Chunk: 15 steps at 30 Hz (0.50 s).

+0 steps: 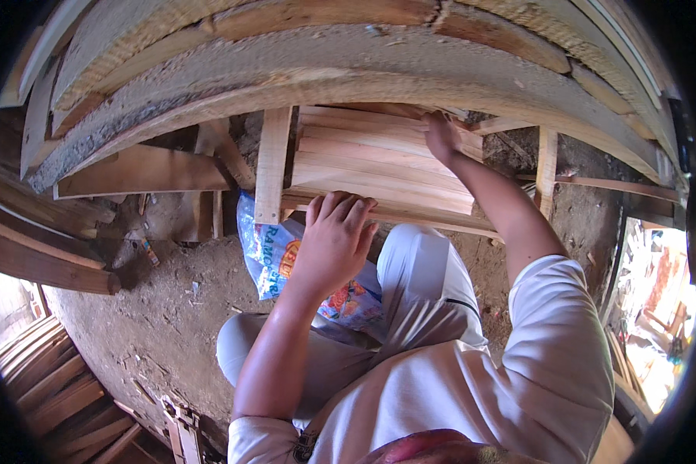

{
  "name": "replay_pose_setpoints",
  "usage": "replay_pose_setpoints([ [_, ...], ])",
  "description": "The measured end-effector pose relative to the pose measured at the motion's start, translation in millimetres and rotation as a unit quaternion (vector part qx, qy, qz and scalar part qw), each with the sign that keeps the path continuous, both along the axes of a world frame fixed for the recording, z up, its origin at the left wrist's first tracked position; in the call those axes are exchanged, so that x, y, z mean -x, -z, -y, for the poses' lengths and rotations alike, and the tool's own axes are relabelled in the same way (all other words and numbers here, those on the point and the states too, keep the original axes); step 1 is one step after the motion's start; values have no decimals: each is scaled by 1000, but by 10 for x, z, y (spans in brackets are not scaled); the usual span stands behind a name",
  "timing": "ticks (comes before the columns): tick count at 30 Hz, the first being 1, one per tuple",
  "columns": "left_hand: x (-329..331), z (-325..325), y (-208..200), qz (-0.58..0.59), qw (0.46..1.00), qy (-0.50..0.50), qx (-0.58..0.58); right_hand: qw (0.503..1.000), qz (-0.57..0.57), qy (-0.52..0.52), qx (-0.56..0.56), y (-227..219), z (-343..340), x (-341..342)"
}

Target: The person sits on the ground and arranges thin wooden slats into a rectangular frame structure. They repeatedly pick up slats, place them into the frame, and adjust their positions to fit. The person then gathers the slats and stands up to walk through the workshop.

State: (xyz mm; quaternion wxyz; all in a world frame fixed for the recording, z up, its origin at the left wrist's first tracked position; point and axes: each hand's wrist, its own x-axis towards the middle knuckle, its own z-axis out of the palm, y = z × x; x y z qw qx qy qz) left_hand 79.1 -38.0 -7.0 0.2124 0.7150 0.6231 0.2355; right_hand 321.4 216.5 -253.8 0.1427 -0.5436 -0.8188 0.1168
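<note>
Several pale wooden slats [379, 166] lie side by side on a low shelf beneath the workbench. My left hand [336, 228] is curled over the wooden rail [441, 223] along their near side, fingers bent across its top edge. Farther in and to the right, my right hand [441, 138] reaches over the slats to their far side, under the bench's edge. Its fingers are bunched in shadow, and I cannot make out what is between them. An upright wooden post [273, 166] stands left of the slats, another post [547, 170] to their right.
The thick beams of the workbench [348, 58] cross above. A blue printed plastic bag [257, 251] lies by my legs on the dirt floor [155, 325]. Stacked boards [62, 387] fill the lower left, and more wood scraps [661, 294] lie in bright light at the right.
</note>
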Motion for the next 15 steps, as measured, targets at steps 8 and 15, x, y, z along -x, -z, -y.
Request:
replay_pose_setpoints([
  [8,-10,-29,30,-15,1000,17,-1,988,21,48,149,16,-209,-64],
  [15,-39,-32,-40,-39,999,16,17,995,56,32,76,67,-144,-50],
])
